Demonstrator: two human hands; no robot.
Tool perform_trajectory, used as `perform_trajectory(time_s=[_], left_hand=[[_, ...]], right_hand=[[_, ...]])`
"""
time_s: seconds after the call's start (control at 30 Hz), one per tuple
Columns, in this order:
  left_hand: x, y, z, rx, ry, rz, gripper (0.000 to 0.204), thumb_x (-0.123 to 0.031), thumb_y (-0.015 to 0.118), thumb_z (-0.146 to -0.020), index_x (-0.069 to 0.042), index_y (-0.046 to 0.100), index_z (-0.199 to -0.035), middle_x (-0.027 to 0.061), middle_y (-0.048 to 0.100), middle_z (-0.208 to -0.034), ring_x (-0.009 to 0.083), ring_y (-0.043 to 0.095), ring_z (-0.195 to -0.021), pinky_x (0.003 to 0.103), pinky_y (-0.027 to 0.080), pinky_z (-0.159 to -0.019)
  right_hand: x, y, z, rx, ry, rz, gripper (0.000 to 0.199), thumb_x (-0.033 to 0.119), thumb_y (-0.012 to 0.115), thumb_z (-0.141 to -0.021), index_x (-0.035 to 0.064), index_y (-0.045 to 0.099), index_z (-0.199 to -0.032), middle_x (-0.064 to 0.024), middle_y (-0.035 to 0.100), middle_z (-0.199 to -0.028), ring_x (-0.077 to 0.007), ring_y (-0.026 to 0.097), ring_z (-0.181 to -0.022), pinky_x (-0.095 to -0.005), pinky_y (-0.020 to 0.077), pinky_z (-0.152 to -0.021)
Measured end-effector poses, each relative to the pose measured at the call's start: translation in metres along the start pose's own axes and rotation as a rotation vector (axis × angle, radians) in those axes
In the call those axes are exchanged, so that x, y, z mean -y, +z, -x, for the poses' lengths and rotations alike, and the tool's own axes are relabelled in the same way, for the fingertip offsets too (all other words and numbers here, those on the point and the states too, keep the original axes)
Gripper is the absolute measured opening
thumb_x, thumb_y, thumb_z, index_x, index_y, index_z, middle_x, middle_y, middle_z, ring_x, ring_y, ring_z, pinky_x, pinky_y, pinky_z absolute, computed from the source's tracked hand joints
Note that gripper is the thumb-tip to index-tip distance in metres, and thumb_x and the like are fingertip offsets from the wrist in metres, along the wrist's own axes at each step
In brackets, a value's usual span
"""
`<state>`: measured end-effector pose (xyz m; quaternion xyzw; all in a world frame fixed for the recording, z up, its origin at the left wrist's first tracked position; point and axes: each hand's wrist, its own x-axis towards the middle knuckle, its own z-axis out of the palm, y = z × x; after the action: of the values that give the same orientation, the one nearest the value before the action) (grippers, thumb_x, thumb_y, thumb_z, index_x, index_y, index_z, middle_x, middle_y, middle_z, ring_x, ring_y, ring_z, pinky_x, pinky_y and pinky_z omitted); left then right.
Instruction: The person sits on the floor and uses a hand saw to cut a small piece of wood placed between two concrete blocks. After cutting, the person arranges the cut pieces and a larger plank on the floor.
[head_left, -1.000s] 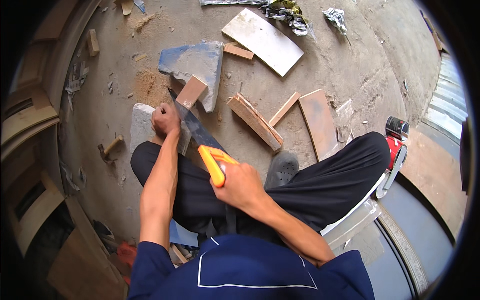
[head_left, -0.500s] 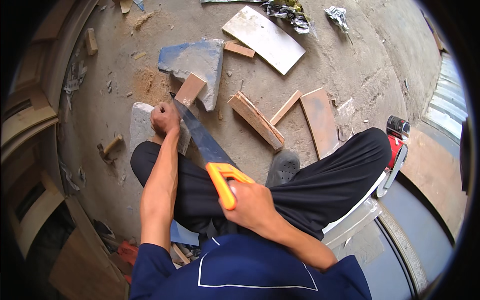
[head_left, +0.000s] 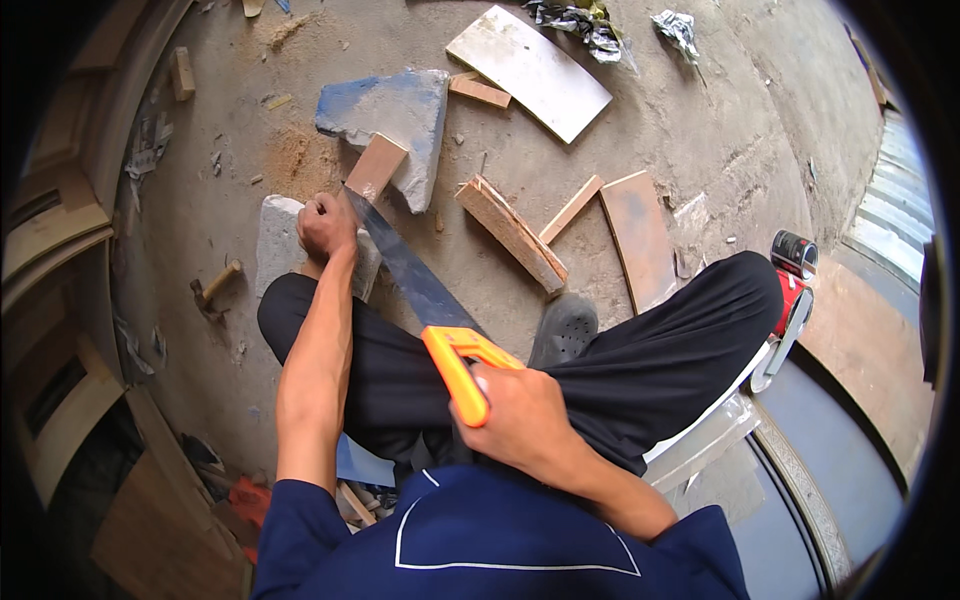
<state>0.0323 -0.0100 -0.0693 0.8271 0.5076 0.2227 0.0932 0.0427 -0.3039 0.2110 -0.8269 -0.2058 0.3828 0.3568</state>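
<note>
My right hand (head_left: 525,412) is wrapped round the orange handle of a handsaw (head_left: 415,278). The dark blade slants up and left, its tip end against a short wooden board (head_left: 378,164). My left hand (head_left: 328,226) is a closed fist on that board, just left of the blade, and hides the board's middle. One end of the board rests on a blue-stained concrete slab (head_left: 415,120). Its near part lies over a pale concrete block (head_left: 278,240), beside my left knee. Sawdust (head_left: 300,160) is heaped on the floor left of the cut.
Right of the blade lie a rough wood offcut (head_left: 510,235), a thin strip (head_left: 572,210) and a brown board (head_left: 638,235). A white board (head_left: 530,72) is farther off. A hammer (head_left: 215,290) lies at left, near wooden frames (head_left: 60,220). A can (head_left: 795,252) stands right of my knee.
My right hand has drawn the saw back a little, toward me and to the right. My left hand stays on the board. The whole view has shifted slightly.
</note>
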Motion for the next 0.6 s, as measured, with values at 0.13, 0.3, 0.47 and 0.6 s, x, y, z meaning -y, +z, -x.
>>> perform_trajectory(time_s=[0.13,0.3,0.47,0.6], left_hand=[[-0.004,0.003,-0.001,0.013,0.010,-0.060,0.032,-0.027,0.054,-0.083,-0.002,0.060,-0.065,0.0186,0.062,-0.073,0.0393,0.058,-0.074,0.050,0.043,-0.068],[-0.003,0.003,-0.005,0.016,-0.013,-0.016,0.031,-0.027,0.054,-0.084,-0.003,0.062,-0.066,0.0170,0.062,-0.074,0.0379,0.058,-0.074,0.049,0.044,-0.068],[-0.014,-0.007,0.017,0.041,0.036,-0.006,0.030,-0.027,0.055,-0.084,-0.004,0.061,-0.065,0.0131,0.062,-0.074,0.0357,0.058,-0.076,0.048,0.044,-0.071],[-0.007,-0.006,0.016,0.003,0.057,-0.005,0.029,-0.028,0.056,-0.084,-0.005,0.062,-0.067,0.0123,0.063,-0.073,0.0353,0.058,-0.075,0.047,0.043,-0.070]], right_hand=[[-0.016,0.021,-0.050,-0.085,-0.040,0.026,0.021,0.024,0.069,-0.072,0.0031,0.063,-0.075,-0.0198,0.061,-0.064,-0.0388,0.062,-0.061,-0.0459,0.0519,-0.059],[-0.009,0.011,-0.044,0.032,-0.017,0.105,0.021,0.024,0.067,-0.075,0.0036,0.063,-0.075,-0.0207,0.061,-0.064,-0.0398,0.062,-0.062,-0.0474,0.0511,-0.059],[0.006,0.006,-0.028,0.044,0.050,0.039,0.019,0.019,0.067,-0.075,0.0016,0.061,-0.074,-0.0202,0.061,-0.065,-0.0404,0.061,-0.063,-0.0455,0.0512,-0.061],[0.007,0.005,-0.024,0.059,0.100,-0.048,0.016,0.014,0.066,-0.074,-0.0005,0.060,-0.073,-0.0214,0.059,-0.064,-0.0404,0.060,-0.064,-0.0425,0.0499,-0.060]])
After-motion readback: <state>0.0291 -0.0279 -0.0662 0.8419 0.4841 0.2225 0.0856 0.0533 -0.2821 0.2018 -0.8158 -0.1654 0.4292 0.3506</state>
